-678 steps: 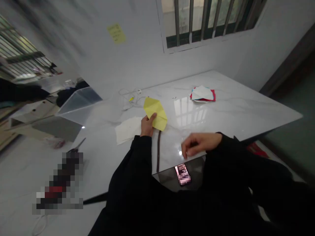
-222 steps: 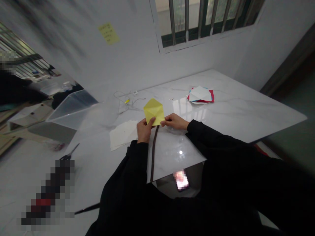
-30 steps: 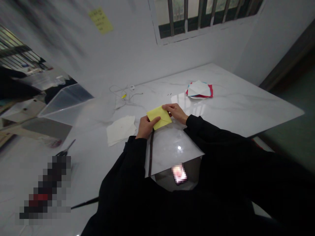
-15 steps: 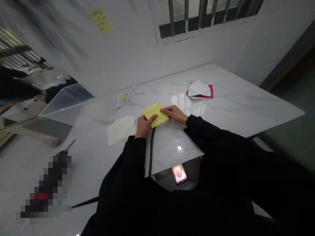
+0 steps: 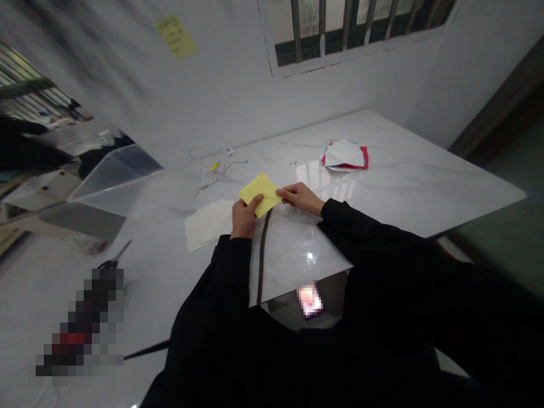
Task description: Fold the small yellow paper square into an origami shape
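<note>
A small yellow envelope is held up over the table, its flap side facing me. My left hand grips its lower left edge, thumb lying across the front. At the right corner, my right hand pinches the envelope between thumb and fingers. Beneath the hands lies a clear plastic sheet or bag with a dark brown strip along its left side. Some off-white paper pieces lie just left of my left hand.
A pile of white, red and blue papers sits at the back right. Near the wall are a thin cable and tiny shiny bits. Scissors lie at left. A clear plastic panel stands beyond. A lit phone is below the table edge.
The yellow envelope has shifted a little left and turned, with my left hand moving along. My right hand has slid to its right corner and otherwise stays in place.
</note>
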The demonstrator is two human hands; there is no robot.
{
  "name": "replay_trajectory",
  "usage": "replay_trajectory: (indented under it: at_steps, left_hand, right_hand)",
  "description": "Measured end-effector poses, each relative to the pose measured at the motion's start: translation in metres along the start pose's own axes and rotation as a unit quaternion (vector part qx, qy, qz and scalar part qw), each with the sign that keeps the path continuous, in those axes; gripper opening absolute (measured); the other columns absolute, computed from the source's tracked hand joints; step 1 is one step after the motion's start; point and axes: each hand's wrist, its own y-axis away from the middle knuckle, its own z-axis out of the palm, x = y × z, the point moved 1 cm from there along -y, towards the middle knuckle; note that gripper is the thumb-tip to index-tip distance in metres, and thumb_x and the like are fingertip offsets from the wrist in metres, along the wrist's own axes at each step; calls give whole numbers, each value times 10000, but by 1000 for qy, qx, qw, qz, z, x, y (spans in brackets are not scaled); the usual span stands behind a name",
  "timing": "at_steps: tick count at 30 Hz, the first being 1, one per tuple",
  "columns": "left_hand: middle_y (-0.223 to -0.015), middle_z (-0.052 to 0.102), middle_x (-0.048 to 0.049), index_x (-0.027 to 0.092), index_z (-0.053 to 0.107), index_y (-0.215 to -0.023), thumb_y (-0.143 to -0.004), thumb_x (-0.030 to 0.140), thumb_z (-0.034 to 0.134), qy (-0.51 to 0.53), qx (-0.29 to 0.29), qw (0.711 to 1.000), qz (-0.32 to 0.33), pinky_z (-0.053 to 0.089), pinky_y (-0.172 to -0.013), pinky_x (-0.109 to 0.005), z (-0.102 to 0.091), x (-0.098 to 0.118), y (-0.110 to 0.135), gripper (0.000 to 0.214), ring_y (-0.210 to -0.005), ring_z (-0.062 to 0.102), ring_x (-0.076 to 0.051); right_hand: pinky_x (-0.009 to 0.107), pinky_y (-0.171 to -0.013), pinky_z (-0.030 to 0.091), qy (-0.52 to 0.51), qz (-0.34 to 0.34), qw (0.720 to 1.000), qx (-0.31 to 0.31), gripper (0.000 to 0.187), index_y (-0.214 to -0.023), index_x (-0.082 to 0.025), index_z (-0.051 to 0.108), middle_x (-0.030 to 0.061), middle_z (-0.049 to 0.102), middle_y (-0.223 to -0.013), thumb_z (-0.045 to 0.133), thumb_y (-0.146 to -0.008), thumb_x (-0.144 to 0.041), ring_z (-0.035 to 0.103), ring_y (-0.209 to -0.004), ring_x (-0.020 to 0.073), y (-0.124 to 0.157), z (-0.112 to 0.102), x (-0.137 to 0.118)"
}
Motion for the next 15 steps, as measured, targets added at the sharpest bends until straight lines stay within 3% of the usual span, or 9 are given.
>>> replay_trajectory:
  at_steps: [9,15]
  left_hand:
    - [-1036,790,-152,97,746,-998,-706,298,869,14,11,1000,-2,604,-971,-435,0,2,0,375,-1104,741,-316]
    - [-1032,800,-133,113,756,-986,-692,359,894,14,6,1000,6,614,-961,-436,-1,2,-1,407,-1061,754,-306]
  right_hand:
    - [261,-515,272,33,0,999,7,566,-697,-165,597,-29,450,-548,575,-932,-679,380,-524,96,4,-1,-9]
    - [268,-541,278,43,-3,999,6,592,-760,-144,667,-1,519,-630,574,-909,-709,394,-560,100,2,-1,-7]
